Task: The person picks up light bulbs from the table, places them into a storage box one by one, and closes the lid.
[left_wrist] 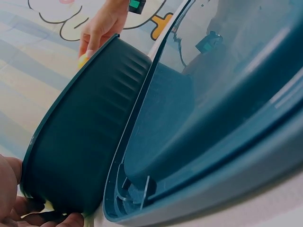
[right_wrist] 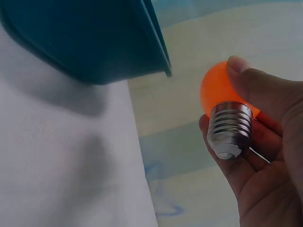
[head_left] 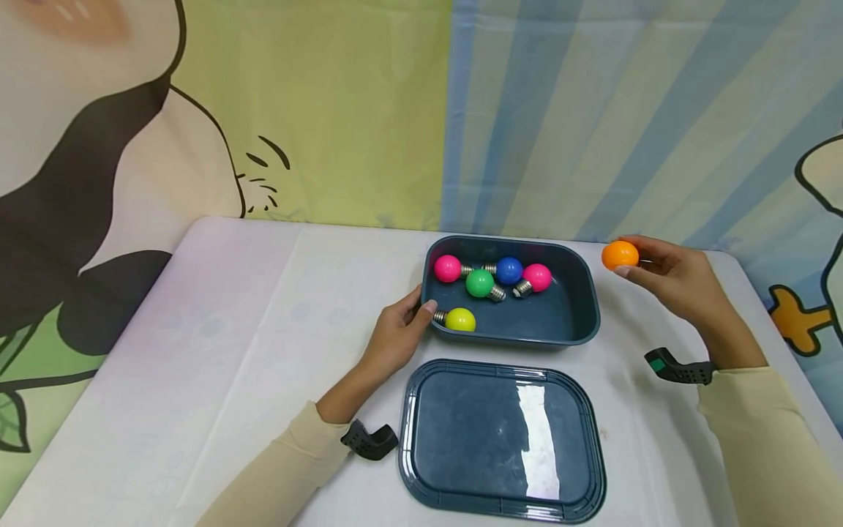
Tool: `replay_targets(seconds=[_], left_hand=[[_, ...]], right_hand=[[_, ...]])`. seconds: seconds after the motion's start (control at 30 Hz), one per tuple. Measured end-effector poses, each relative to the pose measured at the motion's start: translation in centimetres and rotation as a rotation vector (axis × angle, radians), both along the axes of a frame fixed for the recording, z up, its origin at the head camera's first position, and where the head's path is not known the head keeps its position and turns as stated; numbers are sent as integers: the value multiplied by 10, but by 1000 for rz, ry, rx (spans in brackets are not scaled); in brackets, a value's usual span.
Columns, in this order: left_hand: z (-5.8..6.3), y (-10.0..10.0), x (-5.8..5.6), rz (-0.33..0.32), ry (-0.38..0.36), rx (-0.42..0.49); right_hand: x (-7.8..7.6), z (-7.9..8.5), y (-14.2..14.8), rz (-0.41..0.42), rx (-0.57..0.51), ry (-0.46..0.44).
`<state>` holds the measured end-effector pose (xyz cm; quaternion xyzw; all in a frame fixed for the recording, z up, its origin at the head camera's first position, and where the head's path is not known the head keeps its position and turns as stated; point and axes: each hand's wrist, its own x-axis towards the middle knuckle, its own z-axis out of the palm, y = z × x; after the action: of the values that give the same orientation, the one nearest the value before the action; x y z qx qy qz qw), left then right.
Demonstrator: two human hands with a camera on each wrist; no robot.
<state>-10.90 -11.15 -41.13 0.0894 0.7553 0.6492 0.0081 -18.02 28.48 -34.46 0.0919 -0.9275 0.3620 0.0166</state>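
A dark blue-grey plastic box stands on the table with several coloured light bulbs inside. In it lie a green bulb, a blue bulb, a yellow bulb and two pink bulbs, one pink bulb at the left. My left hand grips the box's left end, thumb over the rim and fingers outside. Beyond the box's right end, my right hand pinches an orange light bulb in the air. The right wrist view shows its silver screw base, thumb on the globe.
A matching lid lies flat on the table in front of the box. White cloth covers the table. Behind it hangs a printed curtain with cartoon figures. Each wrist wears a black band.
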Motion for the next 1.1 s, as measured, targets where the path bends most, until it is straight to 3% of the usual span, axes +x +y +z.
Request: replay_targets(seconds=[0.47, 1.1], left_hand=[[0, -1, 1, -4, -5, 17], [0, -1, 1, -1, -1, -7]], right_hand=[[-9, 19, -39, 195, -12, -94], [-17, 27, -65, 269, 12, -171]])
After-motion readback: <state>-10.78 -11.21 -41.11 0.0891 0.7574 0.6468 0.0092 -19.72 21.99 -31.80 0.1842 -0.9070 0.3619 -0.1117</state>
